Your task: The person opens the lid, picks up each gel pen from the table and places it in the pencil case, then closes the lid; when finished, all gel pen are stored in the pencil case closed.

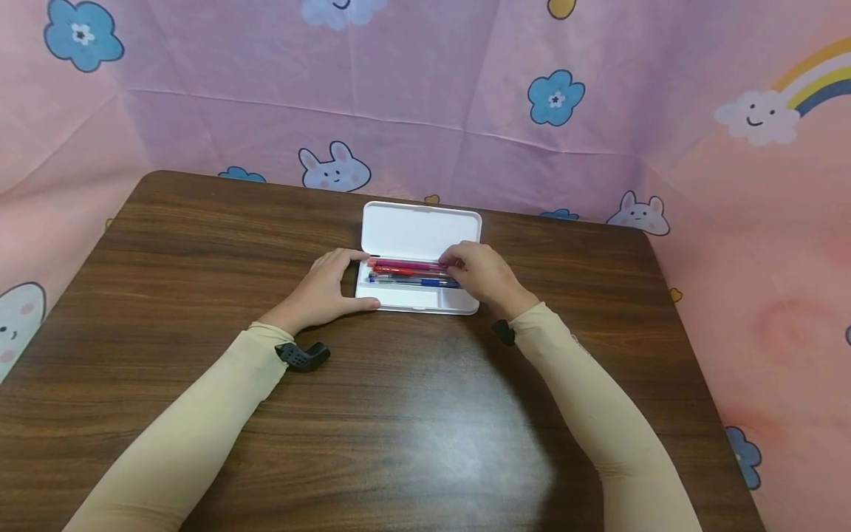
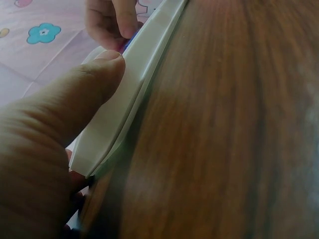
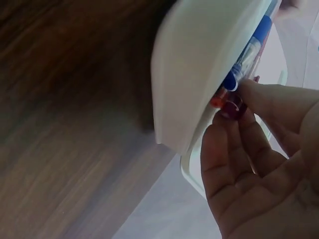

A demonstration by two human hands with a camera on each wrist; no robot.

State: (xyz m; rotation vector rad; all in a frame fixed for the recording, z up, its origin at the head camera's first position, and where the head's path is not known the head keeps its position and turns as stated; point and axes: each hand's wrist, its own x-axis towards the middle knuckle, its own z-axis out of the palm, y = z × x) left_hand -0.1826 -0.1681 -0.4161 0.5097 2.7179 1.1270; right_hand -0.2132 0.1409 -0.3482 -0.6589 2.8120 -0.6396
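Left hand (image 2: 45,149), thumb pressed against the near wall of a white plastic case (image 2: 134,79) on a wooden table (image 2: 229,129); right hand (image 2: 110,22) fingertips at the far end.

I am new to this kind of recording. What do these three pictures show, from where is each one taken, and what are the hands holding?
There is no machine here: a person works with two bare hands, and three cameras are worn on the body. The wide picture comes from a camera on the head, looking down at a brown wooden table. The other two come from cameras on the wrists, so each shows its own hand very close.

On the table lies a white pencil case with its lid open toward the back. Inside lie several pens, red and blue ones.

The left hand grips the left end of the case, thumb on the front edge, as the left wrist view shows. The right hand is at the right end, and its fingertips pinch the end of a dark red pen.
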